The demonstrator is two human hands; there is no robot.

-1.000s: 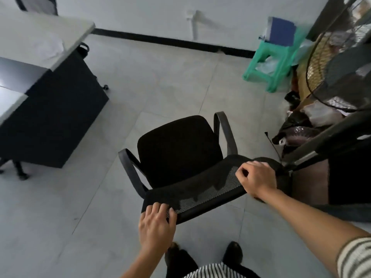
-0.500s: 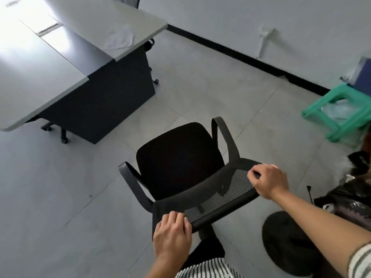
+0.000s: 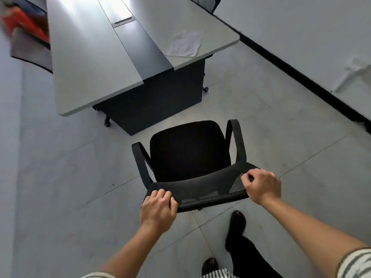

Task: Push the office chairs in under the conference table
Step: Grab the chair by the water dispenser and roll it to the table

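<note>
The floor (image 3: 281, 121) is laid with large pale grey tiles, thin joints running diagonally across it. A white wall (image 3: 301, 27) stands on the right, edged at the bottom by a black skirting strip (image 3: 297, 77). A crumpled white patch (image 3: 353, 71) clings to the wall low down. Bright light glares off the far surfaces at the top. At the upper left a blurred orange and dark shape (image 3: 26, 31) sits near the frame's edge; what it is cannot be told.
</note>
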